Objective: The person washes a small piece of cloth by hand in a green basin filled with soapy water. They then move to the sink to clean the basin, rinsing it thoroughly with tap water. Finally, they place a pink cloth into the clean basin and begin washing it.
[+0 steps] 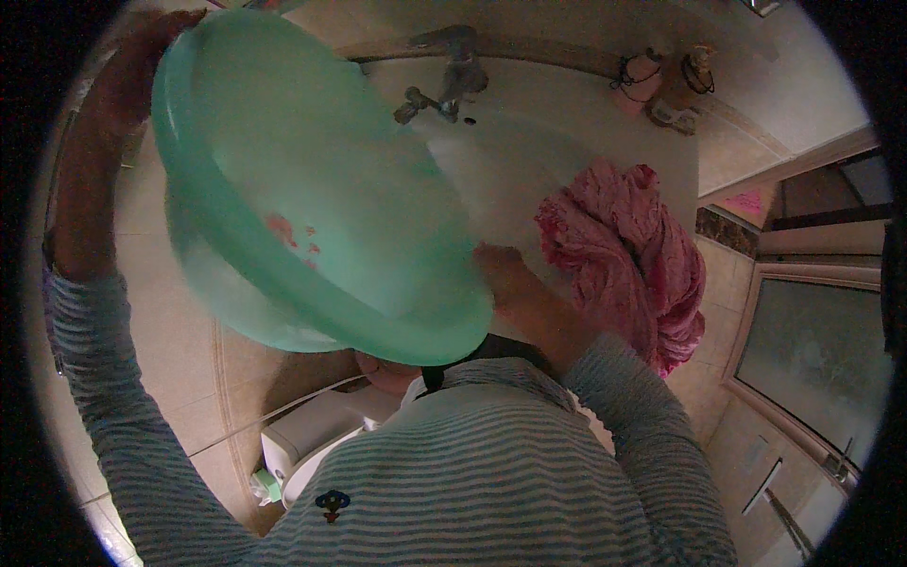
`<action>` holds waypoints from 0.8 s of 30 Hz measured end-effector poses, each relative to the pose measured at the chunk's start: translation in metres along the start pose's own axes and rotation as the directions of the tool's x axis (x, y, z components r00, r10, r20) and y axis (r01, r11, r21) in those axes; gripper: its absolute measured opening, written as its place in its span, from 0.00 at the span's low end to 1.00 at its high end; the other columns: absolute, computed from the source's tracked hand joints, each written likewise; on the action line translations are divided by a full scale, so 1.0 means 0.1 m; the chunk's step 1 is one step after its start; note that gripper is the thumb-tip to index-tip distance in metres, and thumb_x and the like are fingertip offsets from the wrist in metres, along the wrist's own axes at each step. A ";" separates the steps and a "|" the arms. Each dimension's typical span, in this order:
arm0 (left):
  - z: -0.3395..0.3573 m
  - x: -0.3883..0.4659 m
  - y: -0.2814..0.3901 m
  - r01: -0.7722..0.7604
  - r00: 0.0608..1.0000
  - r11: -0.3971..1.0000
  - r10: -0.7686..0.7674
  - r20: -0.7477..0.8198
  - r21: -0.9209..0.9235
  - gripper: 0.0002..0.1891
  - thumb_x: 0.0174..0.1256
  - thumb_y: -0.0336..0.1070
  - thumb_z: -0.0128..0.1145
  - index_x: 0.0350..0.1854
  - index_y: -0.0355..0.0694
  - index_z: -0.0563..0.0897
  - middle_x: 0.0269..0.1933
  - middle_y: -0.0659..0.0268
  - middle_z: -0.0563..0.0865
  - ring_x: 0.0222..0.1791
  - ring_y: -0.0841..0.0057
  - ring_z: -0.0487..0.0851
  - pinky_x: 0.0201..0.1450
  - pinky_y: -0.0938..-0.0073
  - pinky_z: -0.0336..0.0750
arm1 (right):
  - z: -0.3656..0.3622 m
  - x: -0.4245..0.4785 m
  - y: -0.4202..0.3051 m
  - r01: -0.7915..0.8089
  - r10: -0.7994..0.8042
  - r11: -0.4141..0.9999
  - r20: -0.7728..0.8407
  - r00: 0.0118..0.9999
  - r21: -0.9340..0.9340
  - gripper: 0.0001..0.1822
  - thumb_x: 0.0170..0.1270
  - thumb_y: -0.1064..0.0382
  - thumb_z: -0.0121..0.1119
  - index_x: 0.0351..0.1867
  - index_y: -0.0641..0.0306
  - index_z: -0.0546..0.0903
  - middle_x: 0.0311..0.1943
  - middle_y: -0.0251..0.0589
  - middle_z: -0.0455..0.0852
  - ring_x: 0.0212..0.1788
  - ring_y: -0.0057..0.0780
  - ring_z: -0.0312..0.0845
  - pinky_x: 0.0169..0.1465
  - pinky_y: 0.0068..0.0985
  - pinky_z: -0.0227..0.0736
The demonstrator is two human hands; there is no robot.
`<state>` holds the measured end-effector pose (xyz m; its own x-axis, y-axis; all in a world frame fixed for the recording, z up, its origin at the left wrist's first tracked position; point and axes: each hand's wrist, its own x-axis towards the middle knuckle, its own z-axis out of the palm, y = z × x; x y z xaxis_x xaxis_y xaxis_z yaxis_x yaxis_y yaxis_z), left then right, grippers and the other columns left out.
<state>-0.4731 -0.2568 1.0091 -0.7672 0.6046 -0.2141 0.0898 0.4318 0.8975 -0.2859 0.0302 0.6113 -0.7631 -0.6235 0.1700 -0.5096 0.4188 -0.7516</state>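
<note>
A large green plastic basin (333,177) is tilted over the left part of a white washbasin (524,92), its inside facing up and to the right. Small reddish marks show on it. My left hand (145,64) grips its rim at the upper left, the fingers partly hidden in shadow. At the basin's lower right edge, my right hand (506,276) holds the rim, with part of the fingers out of sight behind it. A bunched, twisted pink cloth (631,262) lies on the right side of the washbasin, just beyond my right hand.
A metal faucet (453,78) stands at the washbasin's back edge. Bottles (641,78) and a dispenser (684,92) are at its back right corner. Below the green basin are a white toilet (319,432) and a tiled wall. A framed glass panel (808,354) and a squeegee (764,485) are at right.
</note>
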 end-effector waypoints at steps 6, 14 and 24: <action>0.26 -0.06 -0.37 -0.246 0.966 0.969 0.246 0.080 -0.003 0.18 0.60 0.37 0.54 0.52 0.37 0.73 0.49 0.61 0.79 0.48 0.75 0.77 0.53 0.75 0.71 | -0.51 -0.14 -0.16 -0.164 0.214 0.844 -0.040 0.976 0.510 0.14 0.53 0.63 0.54 0.41 0.68 0.76 0.37 0.50 0.80 0.39 0.37 0.77 0.43 0.30 0.71; 0.10 -0.42 -0.91 -0.144 0.988 0.970 0.129 -0.086 -0.197 0.22 0.58 0.34 0.57 0.55 0.37 0.71 0.54 0.60 0.76 0.53 0.70 0.73 0.58 0.70 0.67 | -0.70 -0.65 -0.26 -0.236 0.280 0.908 -0.081 0.957 0.347 0.17 0.56 0.68 0.52 0.49 0.69 0.73 0.46 0.53 0.76 0.50 0.43 0.72 0.53 0.35 0.67; 0.48 -0.77 -1.21 -0.186 0.896 0.966 0.242 -0.373 0.179 0.22 0.56 0.28 0.57 0.55 0.35 0.71 0.56 0.59 0.74 0.57 0.68 0.71 0.61 0.68 0.64 | -0.94 -0.66 -0.64 -0.351 0.503 0.782 -0.189 0.844 0.515 0.16 0.64 0.61 0.46 0.49 0.68 0.73 0.43 0.49 0.77 0.43 0.37 0.75 0.46 0.33 0.71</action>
<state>-0.3944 -0.3236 0.8987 -0.9023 0.3967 0.1687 0.3432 0.4242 0.8380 -0.2404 0.1062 0.7085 -0.9749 -0.1911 -0.1140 0.0736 0.2066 -0.9757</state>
